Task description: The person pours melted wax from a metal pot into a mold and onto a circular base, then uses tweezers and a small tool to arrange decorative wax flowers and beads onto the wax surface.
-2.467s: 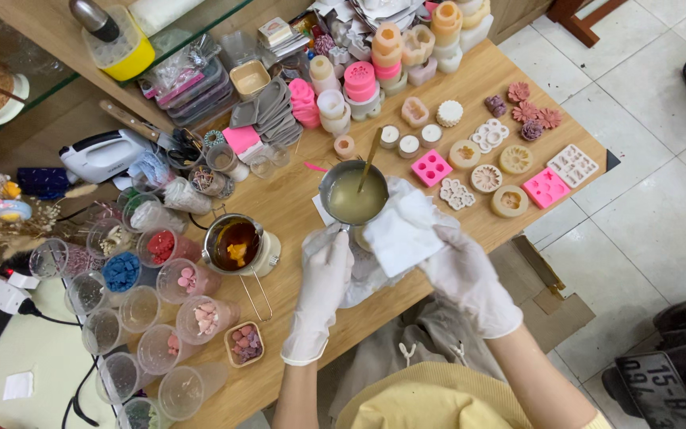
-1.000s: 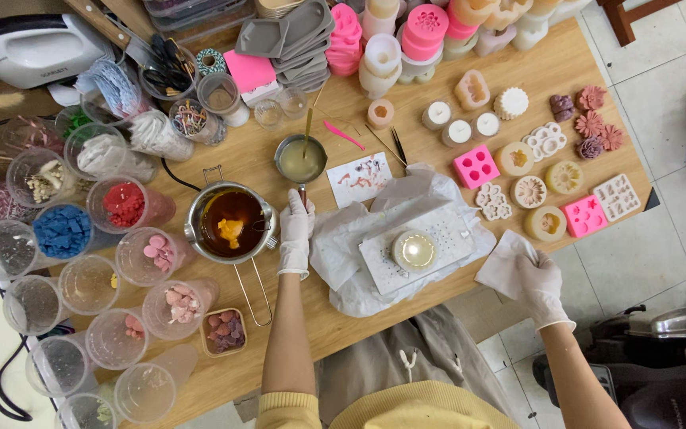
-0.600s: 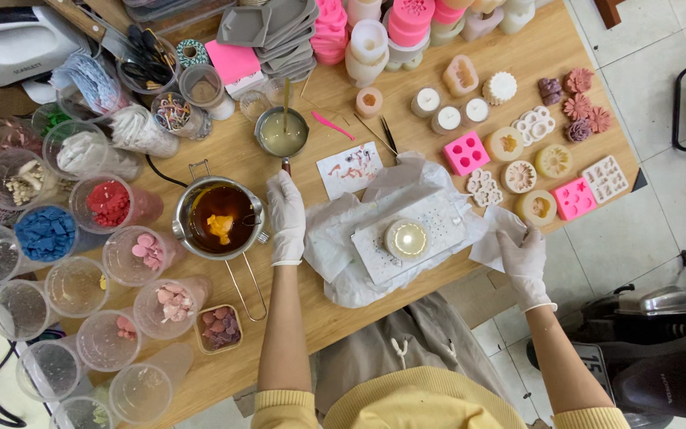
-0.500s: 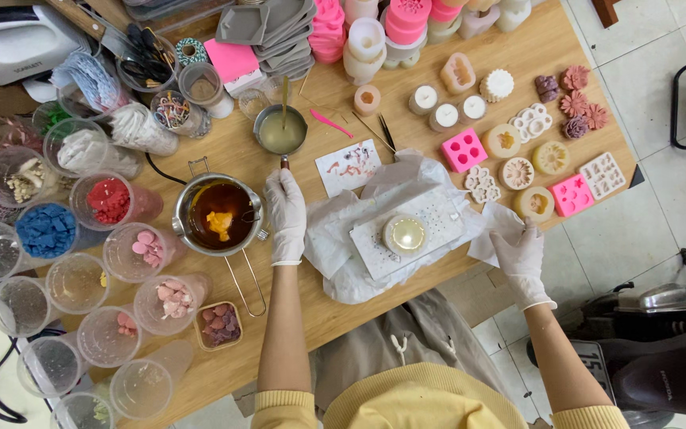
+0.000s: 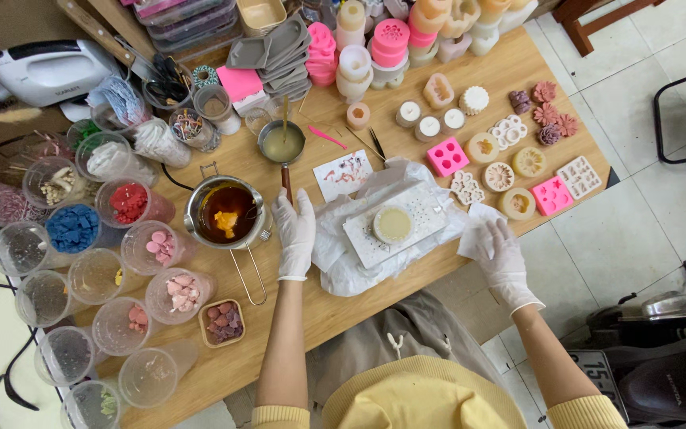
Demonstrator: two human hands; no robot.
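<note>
My left hand [image 5: 295, 232], in a white glove, lies flat on the wooden table [image 5: 343, 314] with its fingers apart. Its fingertips are at the end of the handle of a small metal pitcher [image 5: 282, 144]. The pitcher holds pale wax and a wooden stick. My gloved right hand [image 5: 502, 253] holds a white tissue [image 5: 472, 225] down at the table's right front edge. Between my hands a round mould of pale wax [image 5: 393, 224] stands on a white perforated slab [image 5: 426, 218] over crumpled white paper [image 5: 343, 274].
A melting pot of amber wax [image 5: 226, 213] stands left of my left hand. Several plastic cups of coloured wax pieces [image 5: 73, 229] crowd the left. Pink and cream silicone moulds [image 5: 446, 156] fill the back right. A hand mixer [image 5: 49, 71] lies far left; a scooter [image 5: 660, 357] is on the floor.
The pitcher went from right in front of me to the back of the table, and my left hand slid back off its handle. My right hand carried the tissue to the right edge.
</note>
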